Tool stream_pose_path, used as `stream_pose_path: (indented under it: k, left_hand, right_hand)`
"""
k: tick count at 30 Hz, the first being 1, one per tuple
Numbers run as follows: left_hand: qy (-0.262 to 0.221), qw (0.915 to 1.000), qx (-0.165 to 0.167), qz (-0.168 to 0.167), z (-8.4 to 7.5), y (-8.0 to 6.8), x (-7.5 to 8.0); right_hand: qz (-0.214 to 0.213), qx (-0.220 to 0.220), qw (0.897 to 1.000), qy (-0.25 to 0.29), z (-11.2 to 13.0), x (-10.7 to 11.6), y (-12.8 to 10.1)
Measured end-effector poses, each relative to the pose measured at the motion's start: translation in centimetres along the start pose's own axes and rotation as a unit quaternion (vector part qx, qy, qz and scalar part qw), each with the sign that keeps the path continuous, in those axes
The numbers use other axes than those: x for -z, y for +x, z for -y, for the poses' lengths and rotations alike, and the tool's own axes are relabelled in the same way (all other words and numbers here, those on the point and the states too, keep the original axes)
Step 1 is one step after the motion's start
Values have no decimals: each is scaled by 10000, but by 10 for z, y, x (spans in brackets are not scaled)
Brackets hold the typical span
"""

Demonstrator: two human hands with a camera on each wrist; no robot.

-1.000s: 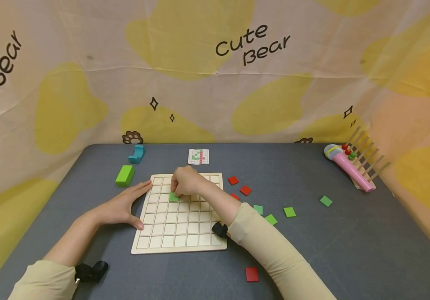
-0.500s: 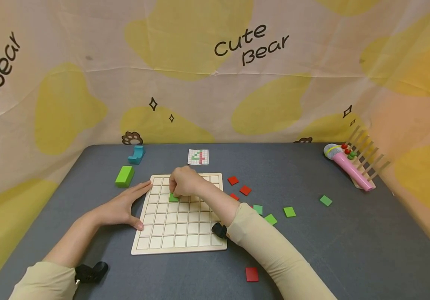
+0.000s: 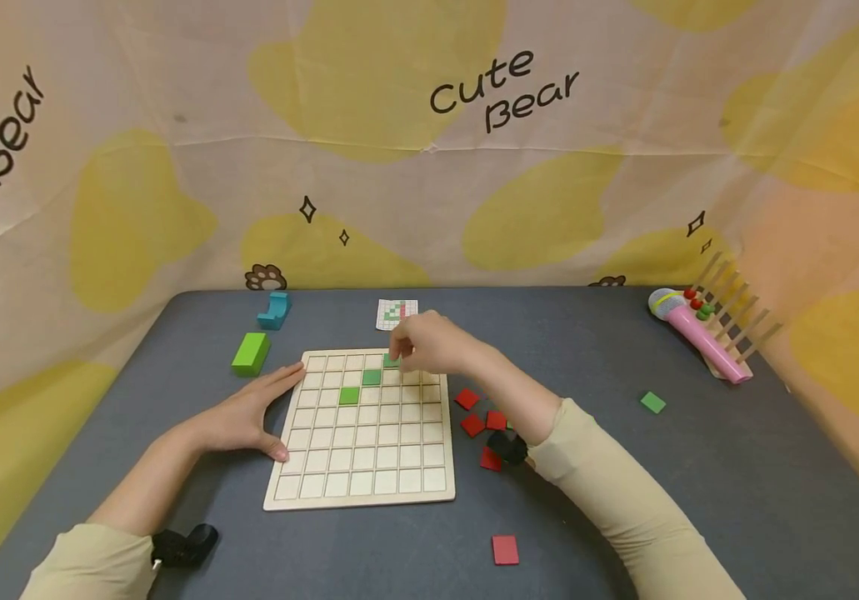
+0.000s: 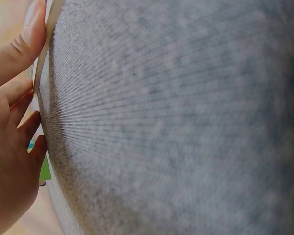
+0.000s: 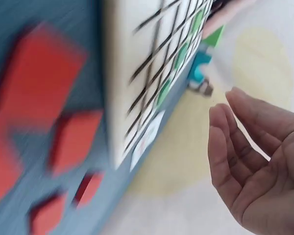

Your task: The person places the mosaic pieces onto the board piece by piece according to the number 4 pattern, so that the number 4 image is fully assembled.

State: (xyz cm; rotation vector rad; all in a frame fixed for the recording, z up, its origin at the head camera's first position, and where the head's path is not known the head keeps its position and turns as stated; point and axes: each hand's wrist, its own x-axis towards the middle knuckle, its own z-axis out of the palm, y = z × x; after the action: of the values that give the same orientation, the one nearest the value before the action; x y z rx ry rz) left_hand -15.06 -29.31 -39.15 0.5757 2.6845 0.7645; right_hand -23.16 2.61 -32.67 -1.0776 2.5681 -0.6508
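Three green tiles [image 3: 372, 377]: diagonal on the grid board [image 3: 347, 457], toward the tabletop [image 3: 369, 554]'s far edge.
Right hand [image 3: 432, 342]: nearer; grip released, beside the farthest tile [image 3: 388, 361].
Left hand [image 3: 237, 412]: unclenched, touching board's left side.

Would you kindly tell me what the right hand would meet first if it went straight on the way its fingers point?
Probably the farthest green tile on the board, close by the right hand in the head view; the depth between is unclear.

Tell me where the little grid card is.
In the head view, slightly left of centre, the card lies just beyond the board, its lower right corner behind the right hand.
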Motion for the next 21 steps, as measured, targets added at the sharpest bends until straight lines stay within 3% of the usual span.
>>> stream_pose_path:
  k: [11,21]
  left_hand:
    - [-40,10000,60,25,0,-1,0]
    - [-42,10000,44,31,2,0,-1]
  right_hand:
    - [36,-374,9992,158,-70,28,-65]
    - [444,-518,9956,641,-121,41,-114]
